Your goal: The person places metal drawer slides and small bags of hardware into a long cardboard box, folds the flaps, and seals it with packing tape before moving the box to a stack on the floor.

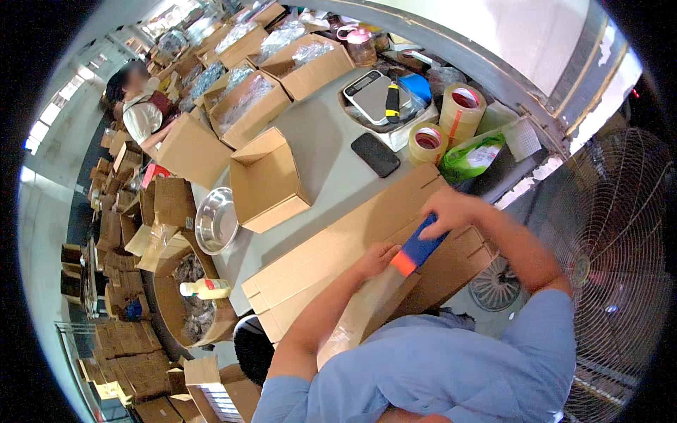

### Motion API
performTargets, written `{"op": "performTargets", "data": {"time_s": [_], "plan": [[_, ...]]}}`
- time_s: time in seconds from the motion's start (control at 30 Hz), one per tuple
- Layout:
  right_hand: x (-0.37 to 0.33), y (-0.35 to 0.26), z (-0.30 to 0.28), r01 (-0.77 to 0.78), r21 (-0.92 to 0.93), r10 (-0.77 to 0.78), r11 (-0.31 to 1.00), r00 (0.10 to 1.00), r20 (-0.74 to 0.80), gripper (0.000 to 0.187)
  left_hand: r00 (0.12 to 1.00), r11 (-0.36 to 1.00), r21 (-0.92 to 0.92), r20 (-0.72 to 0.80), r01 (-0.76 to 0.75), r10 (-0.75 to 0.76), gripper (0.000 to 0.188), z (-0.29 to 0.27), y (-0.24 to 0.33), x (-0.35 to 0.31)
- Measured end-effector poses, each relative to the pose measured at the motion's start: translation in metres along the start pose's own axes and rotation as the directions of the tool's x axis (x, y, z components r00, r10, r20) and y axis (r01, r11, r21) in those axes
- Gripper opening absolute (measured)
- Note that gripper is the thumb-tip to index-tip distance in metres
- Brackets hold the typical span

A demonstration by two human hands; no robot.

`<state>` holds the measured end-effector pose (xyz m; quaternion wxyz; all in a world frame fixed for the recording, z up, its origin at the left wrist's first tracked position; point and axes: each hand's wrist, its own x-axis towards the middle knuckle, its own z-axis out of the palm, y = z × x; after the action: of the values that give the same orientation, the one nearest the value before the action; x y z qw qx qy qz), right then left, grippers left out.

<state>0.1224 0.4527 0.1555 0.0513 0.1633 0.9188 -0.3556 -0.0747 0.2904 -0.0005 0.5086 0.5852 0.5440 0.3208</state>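
Observation:
My right hand (450,210) is closed on the top of a blue and orange tape dispenser (425,248), its orange end resting low against a cardboard box (338,257). My left hand (376,261) grips the cardboard just left of the dispenser; its fingertips are partly hidden. Long box flaps with slotted ends lie in front of me, slanting from lower left to upper right. A glossy strip, apparently clear tape, shows on the cardboard close to my body.
Beyond the flaps are a black phone (375,154), tape rolls (462,113), a scale (374,95) with a yellow-black cutter (392,104), an open box (264,180) and a metal bowl (217,221). A large fan (606,261) stands at right. Another person (141,113) is far left.

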Motion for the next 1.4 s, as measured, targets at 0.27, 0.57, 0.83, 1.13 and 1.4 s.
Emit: {"op": "performTargets", "data": {"time_s": [0.27,0.57,0.83,1.13,1.4], "plan": [[0.020,0.037,0.008,-0.091,-0.442,0.155,0.892,0.982,0.110,0.058,0.983,0.961,0.230,-0.058,-0.155,0.173,0.021,-0.006,0.029,-0.003],[0.029,-0.025,0.036,-0.207,-0.669,0.270,0.714,0.963,-0.010,0.044,0.933,0.448,0.827,0.235,-0.339,0.273,0.056,0.014,0.100,-0.026],[-0.016,-0.057,0.029,-0.466,-0.497,0.211,0.732,0.849,-0.484,0.032,0.967,0.323,0.941,0.168,-0.099,-0.194,0.071,0.046,0.094,-0.012],[-0.055,-0.025,0.172,-0.536,-0.228,0.284,0.813,0.706,-0.649,0.044,0.856,0.491,0.701,-0.441,0.517,-0.271,0.073,0.053,0.074,-0.229],[-0.006,-0.063,0.193,-0.269,0.297,0.390,0.916,0.770,-0.505,0.056,-0.159,0.632,-0.609,-0.769,0.479,-0.620,0.057,0.058,-0.044,-0.484]]}}
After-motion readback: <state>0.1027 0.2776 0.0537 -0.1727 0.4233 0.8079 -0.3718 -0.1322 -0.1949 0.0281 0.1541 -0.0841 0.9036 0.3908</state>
